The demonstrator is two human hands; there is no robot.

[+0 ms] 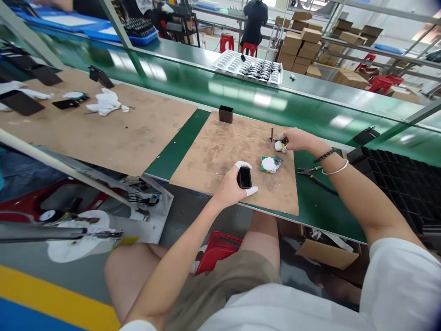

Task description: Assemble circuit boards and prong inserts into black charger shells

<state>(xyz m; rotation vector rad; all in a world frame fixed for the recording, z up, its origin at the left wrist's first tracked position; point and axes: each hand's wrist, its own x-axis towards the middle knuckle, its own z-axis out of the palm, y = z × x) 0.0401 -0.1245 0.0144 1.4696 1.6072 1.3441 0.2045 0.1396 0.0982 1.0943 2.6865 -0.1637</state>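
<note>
My left hand (pixel 229 187), with white finger cots, is wrapped round a small black open-topped case (pixel 245 178) above the front part of the brown cardboard sheet (pixel 203 156). My right hand (pixel 296 139) is closed at the sheet's right edge, also with white covers on its fingertips. What its fingers grip is too small and hidden to name. A thin dark upright piece (pixel 271 134) stands just left of those fingers. Between the two hands lies a green circuit board (pixel 264 166) carrying a white disc (pixel 269 163).
Another black case (pixel 226 114) stands at the sheet's back edge. Pliers (pixel 310 171) lie right of the sheet, beside stacked black cases (pixel 389 184). Across the green conveyor (pixel 248 94) sits a white tray (pixel 229 62) of parts. White gloves (pixel 107 102) lie leftward.
</note>
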